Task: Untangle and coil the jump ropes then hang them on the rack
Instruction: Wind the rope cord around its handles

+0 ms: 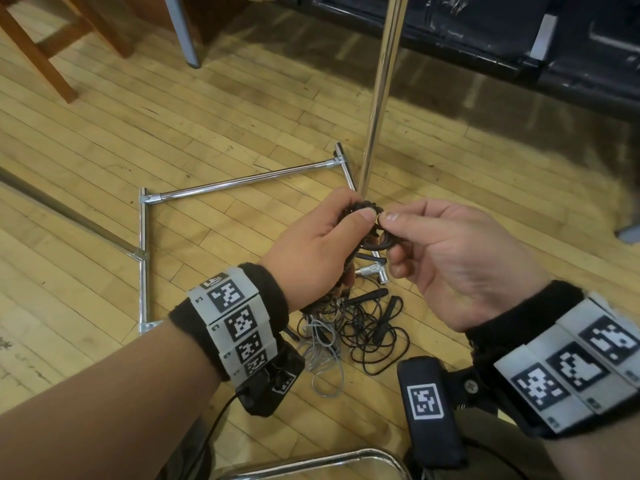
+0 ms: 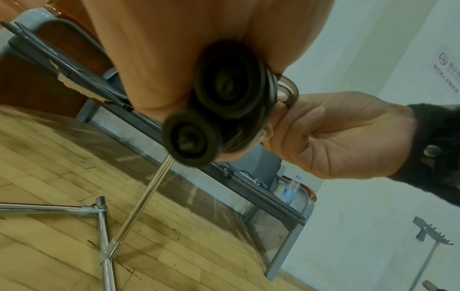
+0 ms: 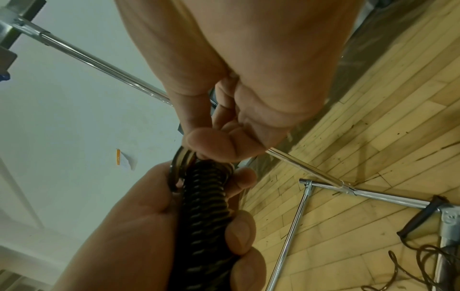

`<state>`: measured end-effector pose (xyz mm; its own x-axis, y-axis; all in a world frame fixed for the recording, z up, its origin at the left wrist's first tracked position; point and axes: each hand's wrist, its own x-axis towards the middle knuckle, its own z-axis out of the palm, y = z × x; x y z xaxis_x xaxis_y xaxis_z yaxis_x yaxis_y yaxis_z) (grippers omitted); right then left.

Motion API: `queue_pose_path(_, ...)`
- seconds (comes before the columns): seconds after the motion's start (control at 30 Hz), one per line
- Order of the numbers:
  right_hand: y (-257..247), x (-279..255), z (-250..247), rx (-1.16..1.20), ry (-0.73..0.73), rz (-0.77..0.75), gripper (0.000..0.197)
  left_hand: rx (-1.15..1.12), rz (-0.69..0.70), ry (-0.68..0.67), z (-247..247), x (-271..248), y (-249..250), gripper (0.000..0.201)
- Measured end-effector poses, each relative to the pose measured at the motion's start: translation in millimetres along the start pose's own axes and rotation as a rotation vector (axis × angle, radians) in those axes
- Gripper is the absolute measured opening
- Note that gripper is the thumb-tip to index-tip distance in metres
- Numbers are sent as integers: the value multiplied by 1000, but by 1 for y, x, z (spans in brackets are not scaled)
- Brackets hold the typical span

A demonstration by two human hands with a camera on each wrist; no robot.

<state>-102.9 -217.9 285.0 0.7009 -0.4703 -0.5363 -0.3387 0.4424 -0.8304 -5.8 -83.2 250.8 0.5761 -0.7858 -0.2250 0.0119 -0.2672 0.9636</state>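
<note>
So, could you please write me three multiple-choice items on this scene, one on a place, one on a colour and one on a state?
1. Where is the loose tangle of thin black and grey jump-rope cords?
A. on the wooden plank floor
B. hung on the rack
C. on a chair seat

2. What colour is the wound bundle of rope in the left hand?
A. red
B. black
C. bright yellow

3. What is the right hand doing?
A. resting flat on the floor
B. hanging empty
C. pinching a dark cord loop at the top of the bundle

Key: 1 A, the tangle lies on the planks beside the chrome tube rack base; 2 B, the wrist view shows black coils; 3 C, thumb and fingers close on the loop.
</note>
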Motion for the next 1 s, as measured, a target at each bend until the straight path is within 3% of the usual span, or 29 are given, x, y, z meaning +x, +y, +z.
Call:
queue_pose_path(0.43,-5,1,-10,-114,-80,93,8,141,33,-109,-5,-2,1,17)
queue_pose_path(0.83,3,0,1,65,-53,-19,6,-131,-16,-95,-8,-2,4,13)
queue_pose_path(1.0,-1,1,3,-15,-63,-127,5,-110,-34,23,-2,1,4,18)
